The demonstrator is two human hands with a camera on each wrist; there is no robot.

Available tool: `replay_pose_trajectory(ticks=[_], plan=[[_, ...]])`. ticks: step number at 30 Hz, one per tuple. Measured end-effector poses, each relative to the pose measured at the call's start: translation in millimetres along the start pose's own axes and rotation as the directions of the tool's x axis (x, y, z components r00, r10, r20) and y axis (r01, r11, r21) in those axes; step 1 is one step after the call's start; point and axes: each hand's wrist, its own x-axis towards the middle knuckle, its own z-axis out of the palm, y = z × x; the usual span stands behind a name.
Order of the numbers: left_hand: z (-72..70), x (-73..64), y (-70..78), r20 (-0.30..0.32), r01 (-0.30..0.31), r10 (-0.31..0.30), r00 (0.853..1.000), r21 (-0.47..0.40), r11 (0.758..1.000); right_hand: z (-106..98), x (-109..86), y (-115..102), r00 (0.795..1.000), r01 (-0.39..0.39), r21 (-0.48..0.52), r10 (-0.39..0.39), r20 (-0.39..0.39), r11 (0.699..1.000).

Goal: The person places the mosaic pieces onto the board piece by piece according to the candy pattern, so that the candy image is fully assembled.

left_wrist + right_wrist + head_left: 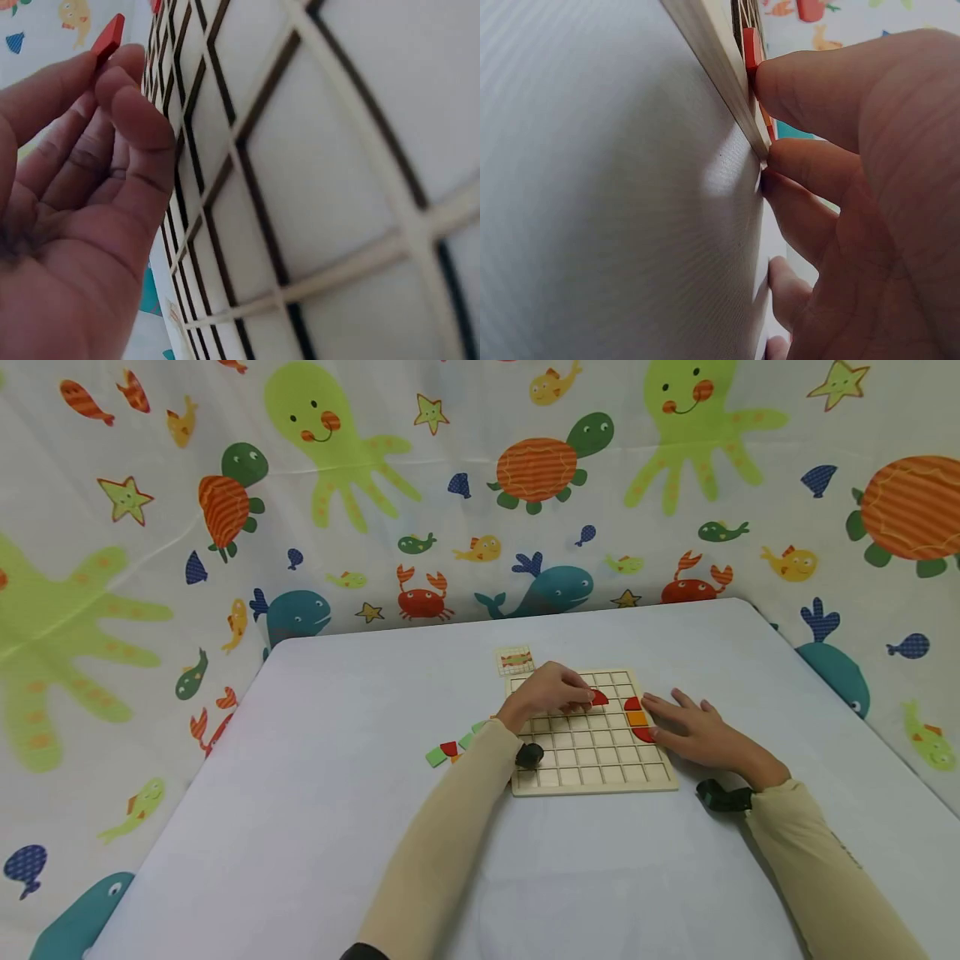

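Note:
My left hand is over the upper part of a wooden grid board, pinching a red quarter-round tile between thumb and fingertips. In the left wrist view that red tile sticks up from the fingertips, off the grid. At the board's right edge lies my right hand, fingers extended. Its thumb touches the lower red tile, and other fingertips meet the board's side. An orange square tile sits between that tile and an upper red tile, all in the right-hand column.
A small pattern card lies behind the board's far left corner. Loose tiles, among them a green one and a red one, are left of the board, partly behind my left sleeve. A printed curtain hangs behind the white table.

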Motion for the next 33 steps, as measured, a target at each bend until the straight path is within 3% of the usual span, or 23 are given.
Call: replay_pose_trajectory(ticks=[5, 11, 21, 33], plan=[[8.4, 7.4, 7.6, 0.029, -0.009, 0.005, 1.000, 0.127, 0.992, 0, 0.4, 1, 1.000, 0.012, -0.012, -0.012, -0.008, 1.000], [16.6, 15.7, 14.8, 0.042, -0.017, 0.006, 0.999, 0.270, 0.963, 0, -1.0, 1, 1.000, 0.019, -0.017, -0.019, -0.011, 1.000], [27.8, 18.6, 23.2, 0.012, 0.066, -0.074, 0.997, 0.333, 0.941, -1, -2.8, -2, 1.000, 0.019, -0.012, -0.019, -0.003, 1.000], [38.2, 24.8, 22.2, -0.024, 0.021, -0.011, 1.000, 0.463, 0.886, -1, 0.5, 4, 0.999, 0.034, -0.019, -0.034, -0.009, 0.999]])
